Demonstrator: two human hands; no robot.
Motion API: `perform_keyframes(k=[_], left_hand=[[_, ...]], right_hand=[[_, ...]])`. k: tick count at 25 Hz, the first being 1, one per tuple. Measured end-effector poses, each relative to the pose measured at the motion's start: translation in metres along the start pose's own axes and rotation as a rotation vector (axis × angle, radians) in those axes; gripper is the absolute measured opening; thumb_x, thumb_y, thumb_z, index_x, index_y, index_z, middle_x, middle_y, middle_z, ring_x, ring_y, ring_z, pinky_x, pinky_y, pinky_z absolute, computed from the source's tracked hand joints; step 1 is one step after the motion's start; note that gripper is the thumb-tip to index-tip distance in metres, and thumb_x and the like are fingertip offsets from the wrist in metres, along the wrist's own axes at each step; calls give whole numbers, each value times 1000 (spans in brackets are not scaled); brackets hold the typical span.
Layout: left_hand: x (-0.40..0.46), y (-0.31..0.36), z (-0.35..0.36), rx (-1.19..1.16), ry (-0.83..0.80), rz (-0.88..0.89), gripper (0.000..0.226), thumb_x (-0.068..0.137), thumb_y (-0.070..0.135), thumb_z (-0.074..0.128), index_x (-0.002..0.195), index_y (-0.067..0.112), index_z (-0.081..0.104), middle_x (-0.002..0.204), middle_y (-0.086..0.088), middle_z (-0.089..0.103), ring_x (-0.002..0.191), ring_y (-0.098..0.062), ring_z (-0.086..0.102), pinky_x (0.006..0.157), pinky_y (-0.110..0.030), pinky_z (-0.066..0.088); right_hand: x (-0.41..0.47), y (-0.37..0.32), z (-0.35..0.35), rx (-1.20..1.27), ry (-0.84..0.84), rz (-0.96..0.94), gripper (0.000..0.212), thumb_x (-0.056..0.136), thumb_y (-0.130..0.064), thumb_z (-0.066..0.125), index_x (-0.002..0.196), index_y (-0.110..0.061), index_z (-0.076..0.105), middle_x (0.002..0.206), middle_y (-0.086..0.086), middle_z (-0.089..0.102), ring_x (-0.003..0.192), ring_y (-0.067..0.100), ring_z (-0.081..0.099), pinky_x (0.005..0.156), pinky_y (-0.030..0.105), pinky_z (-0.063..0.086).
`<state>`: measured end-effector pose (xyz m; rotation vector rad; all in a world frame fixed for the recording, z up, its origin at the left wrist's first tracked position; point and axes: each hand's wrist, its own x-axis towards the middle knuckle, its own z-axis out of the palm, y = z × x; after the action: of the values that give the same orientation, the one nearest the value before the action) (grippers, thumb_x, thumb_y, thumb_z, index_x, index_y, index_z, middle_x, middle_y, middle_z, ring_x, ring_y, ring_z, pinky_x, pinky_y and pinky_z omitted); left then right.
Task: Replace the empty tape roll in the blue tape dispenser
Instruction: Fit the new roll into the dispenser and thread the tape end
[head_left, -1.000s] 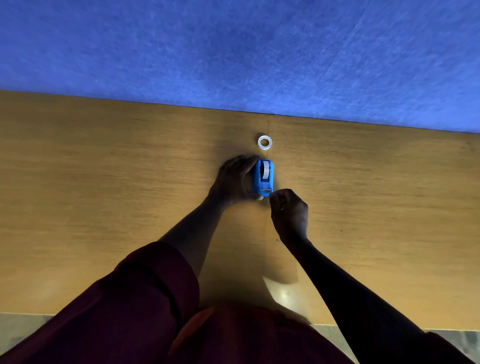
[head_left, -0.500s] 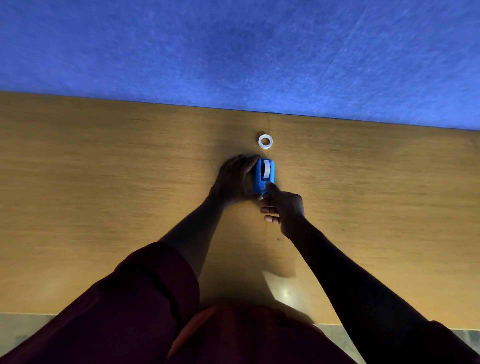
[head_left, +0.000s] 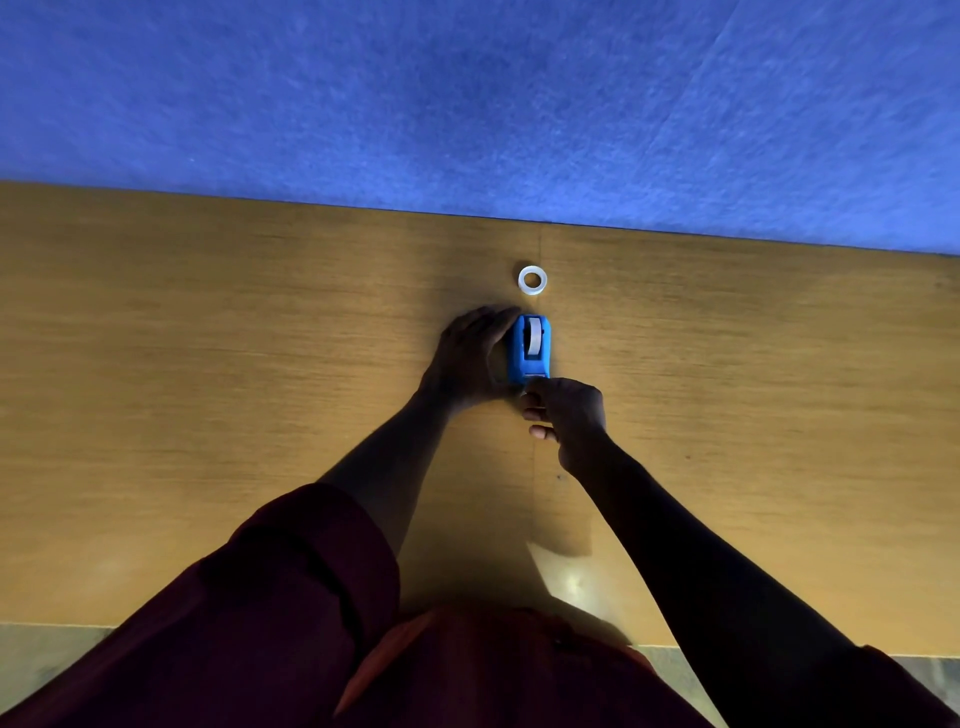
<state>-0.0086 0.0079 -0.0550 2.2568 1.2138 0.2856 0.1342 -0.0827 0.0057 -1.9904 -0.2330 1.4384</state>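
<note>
A small blue tape dispenser (head_left: 524, 358) stands on the wooden table (head_left: 208, 364), with a white roll (head_left: 533, 338) seated in its top. My left hand (head_left: 467, 358) wraps the dispenser's left side and holds it. My right hand (head_left: 566, 410) touches the dispenser's near end, where the cutter is, with thumb and forefinger pinched together; whether a tape end lies between them cannot be seen. A white ring-shaped tape core (head_left: 532, 280) lies flat on the table just beyond the dispenser.
A blue felt wall (head_left: 467, 104) rises behind the table's far edge. A seam runs down the tabletop under the dispenser. My dark red sleeves and shirt fill the bottom of the view, over the table's near edge.
My right hand has moved forward from just short of the dispenser to its near end. The left hand, the dispenser and the white ring have stayed in place.
</note>
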Motion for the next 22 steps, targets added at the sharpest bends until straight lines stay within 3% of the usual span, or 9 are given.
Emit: perform_keyframes(k=[5, 12, 22], left_hand=[[-2, 0, 0, -8, 26, 11, 114, 62, 67, 82, 156, 21, 34, 156, -4, 44, 146, -24, 36, 121, -45, 29], [-2, 2, -1, -6, 22, 12, 117, 62, 65, 83, 156, 20, 32, 156, -7, 42, 146, -25, 35, 122, -45, 27], [-1, 2, -2, -2, -12, -8, 117, 63, 70, 80, 157, 21, 30, 159, -5, 40, 148, -24, 31, 123, -44, 26]], right_hand=[[-1, 6, 0, -12, 3, -39, 12, 93, -25, 65, 96, -16, 73, 83, 0, 77, 75, 15, 71, 54, 29, 53], [-5, 12, 1, -46, 42, -125, 11, 90, -25, 68, 83, -19, 74, 76, -1, 76, 72, 14, 71, 58, 32, 56], [-8, 10, 1, -109, 80, -162, 12, 93, -23, 66, 83, -19, 72, 80, 4, 73, 70, 15, 65, 59, 32, 54]])
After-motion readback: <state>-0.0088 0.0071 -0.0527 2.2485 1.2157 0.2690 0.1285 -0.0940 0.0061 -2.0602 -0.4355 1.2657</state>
